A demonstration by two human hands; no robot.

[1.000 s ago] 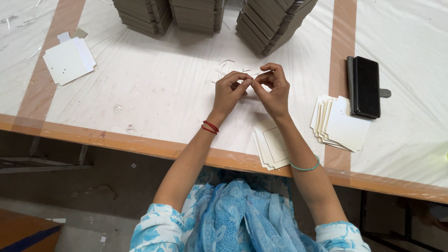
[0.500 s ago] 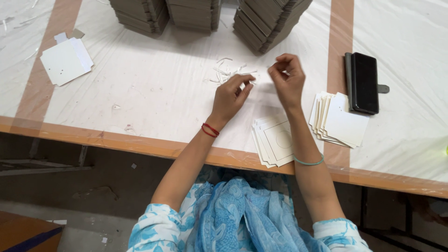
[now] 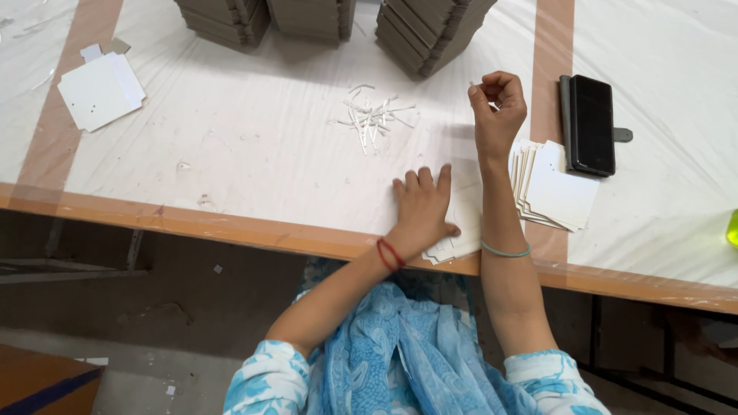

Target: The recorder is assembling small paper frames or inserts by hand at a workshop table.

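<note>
Two hands at a bench spread with white card pieces.
The left hand (image 3: 421,204) lies flat, fingers spread, on a small stack of white cards (image 3: 461,234) at the near edge of the bench (image 3: 254,154); the right hand (image 3: 498,107) is raised, fingers curled and pinching a thin white sliver; a pile of white strips (image 3: 370,117) lies near it; a fanned card stack (image 3: 557,188) and a black phone (image 3: 590,124) sit to the right.

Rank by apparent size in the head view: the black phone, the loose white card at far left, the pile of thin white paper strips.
1. Loose white card
2. Black phone, close to the card
3. Pile of thin white paper strips
</note>
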